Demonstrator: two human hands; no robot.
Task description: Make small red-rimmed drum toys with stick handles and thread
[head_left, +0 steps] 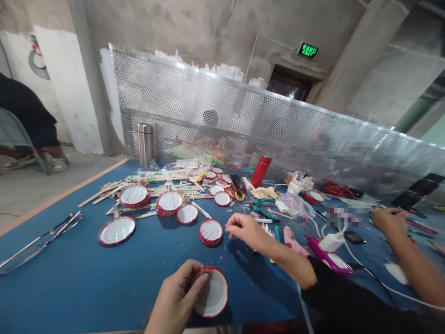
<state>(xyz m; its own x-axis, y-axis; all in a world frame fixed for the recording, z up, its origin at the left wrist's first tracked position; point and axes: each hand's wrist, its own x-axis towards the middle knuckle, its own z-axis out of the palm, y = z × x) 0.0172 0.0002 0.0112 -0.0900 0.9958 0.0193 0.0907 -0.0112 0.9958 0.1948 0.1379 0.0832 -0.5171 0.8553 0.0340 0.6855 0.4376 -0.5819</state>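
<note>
Near the front edge of the table, my left hand grips a round jar lid with a red rim and a pale inside, my thumb over its face. My right hand is raised over the table with thumb and fingers pinched together; what is between the fingertips, if anything, I cannot make out. Just left of those fingertips sits a small stack of red-rimmed lids. Farther left are a smaller lid, another stack and a wider lid lying flat.
Glasses lie at the left. Wooden sticks, a steel flask and a red bottle stand before a perforated metal screen. Pliers, a pink glue gun and a purple power strip lie right. Another person's hand works there.
</note>
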